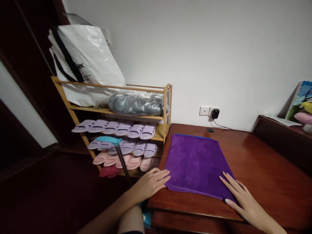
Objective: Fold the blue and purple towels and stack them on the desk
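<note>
My left grip [152,184] lies at the near left corner of the purple cloth [195,162]; its fingers are stretched out, the tips touch the corner, and it is not closed on anything. The cloth lies flat between my two grips, reaching away from me, and a narrow strip of blue cloth [190,135] looks out from under its far edge. My right grip [243,198] is also open, with the fingers spread, and it rests on the near right corner.

The cloth is on a red-brown wooden table [263,162], close to its left side, and the table's bare top continues to the right.

In the room, at the far left there is a dark doorway [24,42]. Next to it stands a wooden shoe rack [168,104]. It carries a white bag [95,55] with black handles, grey items in clear plastic [136,104], and below these the lilac slippers [122,128], pink slippers [134,162] and red slippers [109,171]. A turquoise handle [109,140] on a dark pole stands before the rack. Behind the table, on the white wall [219,48], a black adapter [215,113] is plugged in, and its cable [229,128] runs to the right. At the right end, a raised ledge [280,143] holds a colourful picture [301,100].
</note>
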